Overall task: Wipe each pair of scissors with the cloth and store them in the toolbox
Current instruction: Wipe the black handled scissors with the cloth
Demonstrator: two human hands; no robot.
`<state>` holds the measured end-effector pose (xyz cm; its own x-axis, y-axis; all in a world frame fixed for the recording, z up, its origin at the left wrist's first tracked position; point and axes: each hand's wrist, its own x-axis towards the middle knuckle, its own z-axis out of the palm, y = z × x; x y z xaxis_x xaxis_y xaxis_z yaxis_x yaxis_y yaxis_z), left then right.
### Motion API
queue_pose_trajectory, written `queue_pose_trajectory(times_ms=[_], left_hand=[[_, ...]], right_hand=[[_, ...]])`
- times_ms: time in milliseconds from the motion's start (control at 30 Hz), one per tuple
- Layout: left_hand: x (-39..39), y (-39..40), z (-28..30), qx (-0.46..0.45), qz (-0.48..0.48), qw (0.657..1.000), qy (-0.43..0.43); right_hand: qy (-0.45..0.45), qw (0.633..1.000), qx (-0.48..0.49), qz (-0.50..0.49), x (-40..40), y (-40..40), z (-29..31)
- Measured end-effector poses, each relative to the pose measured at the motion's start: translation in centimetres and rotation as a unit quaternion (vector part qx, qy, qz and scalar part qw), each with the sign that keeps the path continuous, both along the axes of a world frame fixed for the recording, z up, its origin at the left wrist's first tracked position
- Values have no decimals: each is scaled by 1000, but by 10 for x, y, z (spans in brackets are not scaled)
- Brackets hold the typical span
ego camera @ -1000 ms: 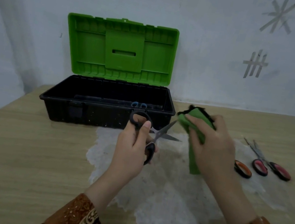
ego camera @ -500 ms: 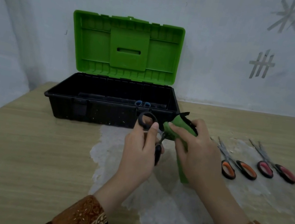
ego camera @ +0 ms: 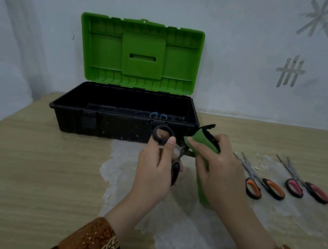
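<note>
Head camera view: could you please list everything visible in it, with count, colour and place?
Toolbox: one, black body with green lid standing open, at the back of the table.
Blue-handled scissors: one pair, only the blue loops show, inside the toolbox.
Black-handled scissors: one pair, held above the table in front of the toolbox.
Cloth: one, green with a black edge, wrapped over the held blades.
Orange-handled scissors: one pair, lying on the table right of the hands.
Pink-handled scissors: one pair, lying farther right.
White patch: one, whitish, on the table under the hands.
Table: one, light wood.
Tape marks: two, grey, on the wall.
Left hand: grips the black handles.
Right hand: holds the cloth.
</note>
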<state>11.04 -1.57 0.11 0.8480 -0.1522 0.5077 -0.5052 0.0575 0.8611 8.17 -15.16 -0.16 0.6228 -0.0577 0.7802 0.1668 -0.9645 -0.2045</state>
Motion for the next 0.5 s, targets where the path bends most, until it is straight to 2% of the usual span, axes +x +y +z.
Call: queue_pose_trajectory(times_ms=[167, 333, 500], left_hand=[[11, 9, -3, 19, 24, 999, -42], [10, 12, 0, 104, -42, 986, -121], [6, 8, -1, 123, -69, 983, -121]], right_hand=[[-1, 998, -47, 46, -3, 20, -1], [-7, 998, -53, -35, 0, 2, 4], [15, 992, 6, -123, 5, -30, 1]])
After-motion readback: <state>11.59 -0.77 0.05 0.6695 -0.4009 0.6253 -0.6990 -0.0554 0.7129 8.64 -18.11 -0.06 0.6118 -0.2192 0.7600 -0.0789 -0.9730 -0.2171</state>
